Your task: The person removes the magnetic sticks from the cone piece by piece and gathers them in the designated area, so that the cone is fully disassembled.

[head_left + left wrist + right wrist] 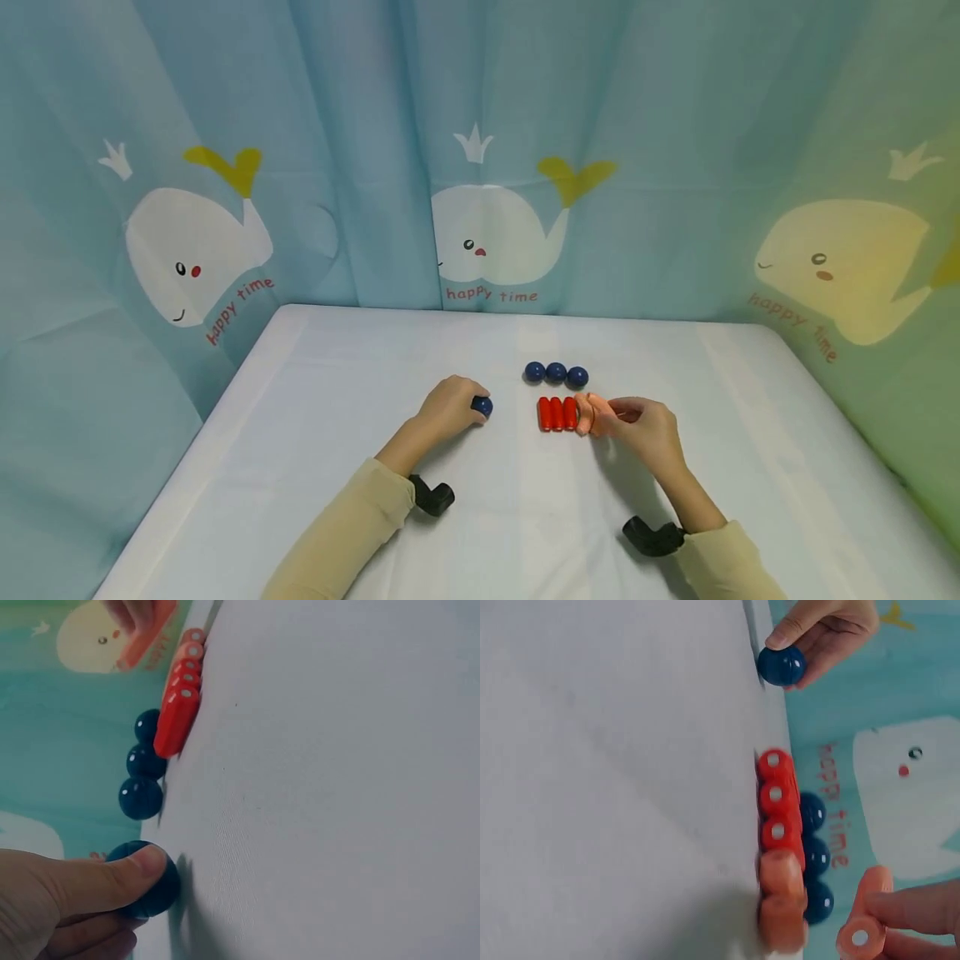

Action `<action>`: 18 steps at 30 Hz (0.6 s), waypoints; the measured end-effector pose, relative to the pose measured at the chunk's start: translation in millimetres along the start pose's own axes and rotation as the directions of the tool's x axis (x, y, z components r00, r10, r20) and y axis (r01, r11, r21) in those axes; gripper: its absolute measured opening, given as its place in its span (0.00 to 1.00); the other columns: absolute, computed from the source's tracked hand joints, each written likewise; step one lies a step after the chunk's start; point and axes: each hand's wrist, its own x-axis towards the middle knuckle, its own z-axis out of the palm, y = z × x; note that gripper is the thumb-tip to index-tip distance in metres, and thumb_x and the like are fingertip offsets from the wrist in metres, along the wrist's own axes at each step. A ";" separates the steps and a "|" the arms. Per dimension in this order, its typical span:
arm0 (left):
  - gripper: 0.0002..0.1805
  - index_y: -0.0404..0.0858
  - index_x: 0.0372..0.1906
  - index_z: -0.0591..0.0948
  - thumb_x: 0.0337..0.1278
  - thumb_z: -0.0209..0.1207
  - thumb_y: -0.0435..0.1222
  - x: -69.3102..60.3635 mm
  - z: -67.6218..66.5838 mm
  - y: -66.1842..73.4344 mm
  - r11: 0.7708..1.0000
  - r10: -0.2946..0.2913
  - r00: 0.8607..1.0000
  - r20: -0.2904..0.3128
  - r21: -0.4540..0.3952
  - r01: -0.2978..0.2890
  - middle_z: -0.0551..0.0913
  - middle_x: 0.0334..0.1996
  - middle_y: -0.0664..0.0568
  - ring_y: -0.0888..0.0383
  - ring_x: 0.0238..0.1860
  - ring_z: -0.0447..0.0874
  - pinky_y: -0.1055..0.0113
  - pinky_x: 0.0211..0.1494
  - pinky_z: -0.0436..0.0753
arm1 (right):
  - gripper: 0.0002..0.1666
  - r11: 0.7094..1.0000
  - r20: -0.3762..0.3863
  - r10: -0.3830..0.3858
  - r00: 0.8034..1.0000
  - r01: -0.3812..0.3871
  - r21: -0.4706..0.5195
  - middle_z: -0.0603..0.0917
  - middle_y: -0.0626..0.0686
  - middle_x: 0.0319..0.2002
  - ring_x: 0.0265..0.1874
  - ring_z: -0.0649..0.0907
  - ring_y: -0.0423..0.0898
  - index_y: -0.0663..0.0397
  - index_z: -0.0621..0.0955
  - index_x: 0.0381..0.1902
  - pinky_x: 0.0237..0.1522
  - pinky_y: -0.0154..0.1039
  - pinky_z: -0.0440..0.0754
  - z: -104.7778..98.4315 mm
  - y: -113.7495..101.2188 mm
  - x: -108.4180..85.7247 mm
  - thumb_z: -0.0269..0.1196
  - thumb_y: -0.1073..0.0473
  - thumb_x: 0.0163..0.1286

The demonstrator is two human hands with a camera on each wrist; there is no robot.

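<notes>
My left hand (448, 407) pinches a glossy dark blue ball (163, 891) between thumb and fingers, at the table surface left of the other pieces. The right hand (651, 429) holds a salmon-orange curved stick (874, 880) with a white dot on its end, raised above the row's right end. Below it, two similar orange sticks (781, 921) lie side by side against three red sticks (557, 414). Behind the red sticks, three blue balls (556, 372) form a short row. In the head view the held orange stick partly overlaps those beneath.
A white-covered table (360, 358) carries everything. Blue-green curtains (375, 125) printed with whales hang along its back and sides. Each wrist wears a black camera mount, one beside the left sleeve (433, 497) and one by the right (651, 537).
</notes>
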 end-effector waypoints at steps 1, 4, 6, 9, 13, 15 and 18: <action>0.21 0.38 0.47 0.83 0.44 0.69 0.39 4.1 0.2 0.4 1.000 -0.002 1.000 0.000 -0.003 0.002 0.82 0.45 0.50 0.52 0.50 0.77 0.60 0.54 0.73 | 0.16 1.000 -0.012 0.019 1.000 -0.019 0.005 0.84 0.61 0.30 0.27 0.82 0.49 0.70 0.82 0.39 0.24 0.32 0.77 -1.8 2.6 0.0 0.67 0.62 0.57; 0.21 0.37 0.47 0.83 0.43 0.70 0.39 17.0 0.5 0.7 1.000 -0.006 1.000 -0.012 -0.018 0.006 0.82 0.45 0.50 0.52 0.50 0.77 0.61 0.55 0.72 | 0.17 0.996 -0.027 0.092 0.995 -0.092 0.019 0.84 0.60 0.28 0.23 0.82 0.45 0.71 0.82 0.39 0.21 0.32 0.75 -5.4 9.4 0.8 0.68 0.60 0.56; 0.21 0.37 0.46 0.83 0.42 0.70 0.38 24.7 0.4 0.7 1.000 -0.011 1.000 -0.020 -0.027 0.011 0.82 0.45 0.50 0.52 0.50 0.77 0.62 0.56 0.72 | 0.18 0.990 -0.024 0.140 0.990 -0.140 0.030 0.84 0.58 0.26 0.21 0.80 0.43 0.71 0.82 0.39 0.20 0.32 0.74 -6.2 13.3 1.3 0.67 0.60 0.57; 0.21 0.38 0.46 0.83 0.41 0.71 0.38 33.4 0.7 0.2 1.000 -0.013 1.000 -0.021 -0.025 0.012 0.82 0.44 0.50 0.52 0.50 0.76 0.63 0.56 0.71 | 0.17 0.979 -0.014 0.200 0.980 -0.200 0.038 0.84 0.55 0.23 0.21 0.79 0.41 0.70 0.82 0.38 0.20 0.33 0.74 -5.2 18.7 2.6 0.67 0.59 0.57; 0.22 0.38 0.46 0.83 0.41 0.71 0.38 39.1 1.1 0.6 1.000 -0.017 1.000 -0.007 -0.019 0.017 0.82 0.45 0.51 0.53 0.50 0.76 0.63 0.56 0.71 | 0.17 0.966 0.008 0.253 0.967 -0.253 0.047 0.83 0.54 0.20 0.19 0.78 0.43 0.71 0.81 0.38 0.18 0.34 0.73 -2.7 24.5 4.5 0.66 0.59 0.57; 0.22 0.38 0.47 0.83 0.42 0.70 0.38 40.9 1.5 1.2 0.999 -0.023 1.000 -0.008 -0.027 0.023 0.82 0.45 0.50 0.52 0.51 0.76 0.63 0.57 0.71 | 0.17 0.965 0.002 0.259 0.966 -0.259 0.041 0.83 0.54 0.20 0.19 0.77 0.43 0.71 0.81 0.37 0.17 0.34 0.72 -1.3 26.8 5.5 0.65 0.59 0.57; 0.22 0.38 0.48 0.83 0.43 0.70 0.38 44.2 2.8 1.9 0.999 -0.033 0.999 -0.018 -0.035 0.032 0.82 0.46 0.50 0.52 0.51 0.76 0.62 0.57 0.70 | 0.17 0.967 -0.013 0.252 0.968 -0.252 0.029 0.82 0.54 0.19 0.18 0.75 0.41 0.72 0.81 0.36 0.16 0.33 0.71 1.0 29.5 7.6 0.66 0.59 0.56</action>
